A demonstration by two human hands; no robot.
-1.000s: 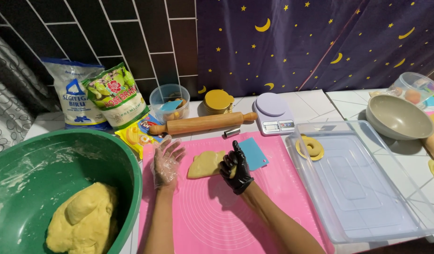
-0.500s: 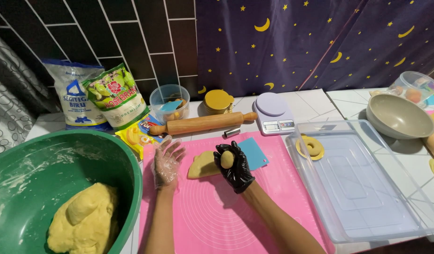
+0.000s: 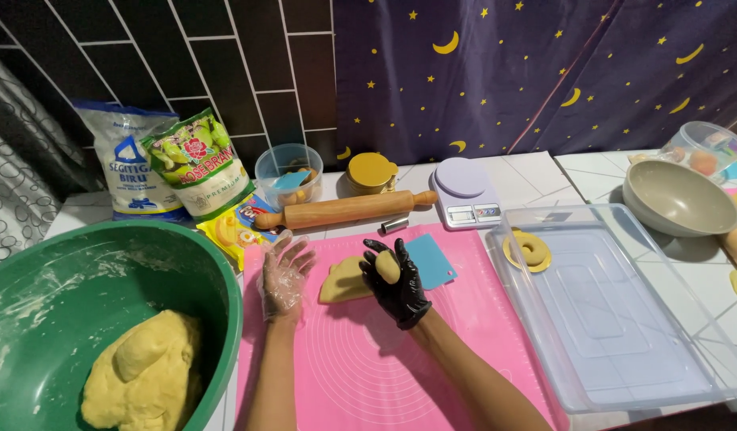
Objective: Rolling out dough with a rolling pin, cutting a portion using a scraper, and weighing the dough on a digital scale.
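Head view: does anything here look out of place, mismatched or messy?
The gloves are mismatched: the left hand wears a clear plastic glove, the right hand a black one, holding a small dough piece. The green bowl has flour smeared on its inner wall. Nothing looks spilled or broken.

wooden rolling pin (image 3: pixel 346 210), glossy plastic tray (image 3: pixel 624 319)

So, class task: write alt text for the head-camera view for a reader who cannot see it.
A right hand in a black glove has its grip closed on a small yellow dough ball above a pink silicone mat. The left hand in a clear plastic glove is open beside a flat yellow dough piece. A green plastic bowl of dough sits at the left.
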